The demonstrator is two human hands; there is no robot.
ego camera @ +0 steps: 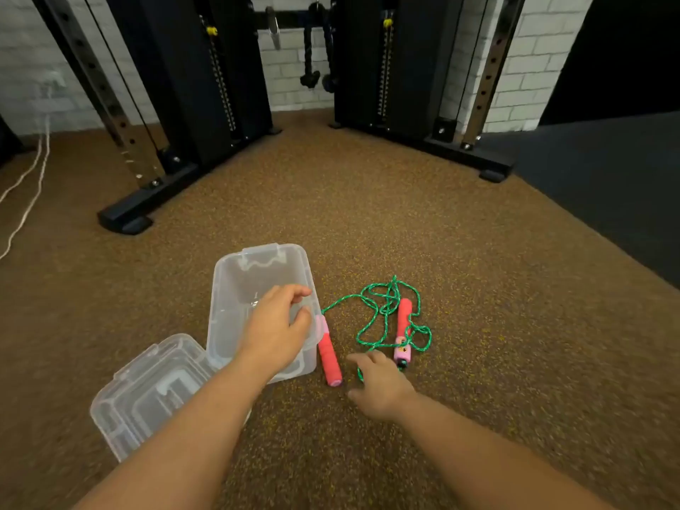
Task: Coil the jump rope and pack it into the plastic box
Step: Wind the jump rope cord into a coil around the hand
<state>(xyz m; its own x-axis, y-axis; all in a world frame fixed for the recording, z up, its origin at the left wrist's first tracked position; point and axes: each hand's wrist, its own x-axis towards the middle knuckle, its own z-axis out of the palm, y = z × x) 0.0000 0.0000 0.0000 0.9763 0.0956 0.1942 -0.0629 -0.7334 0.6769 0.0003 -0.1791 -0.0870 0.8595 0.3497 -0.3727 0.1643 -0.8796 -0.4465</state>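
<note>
A clear plastic box (235,288) stands open on the brown floor, with nothing inside it. Its clear lid (147,392) lies flat at the box's near left corner. A jump rope lies to the right of the box: a loose tangle of green cord (382,307) joins two red-pink handles, one handle (328,353) right beside the box wall, the other handle (403,331) further right. My left hand (276,325) hovers over the box's right rim, fingers apart, holding nothing. My right hand (379,386) is low between the two handles, fingers spread over a bit of cord, gripping nothing.
A black cable machine frame stands behind, its left base foot (125,219) and right base foot (493,171) jutting onto the floor. White cables (25,200) trail at the far left. A dark mat (607,200) covers the floor at the right.
</note>
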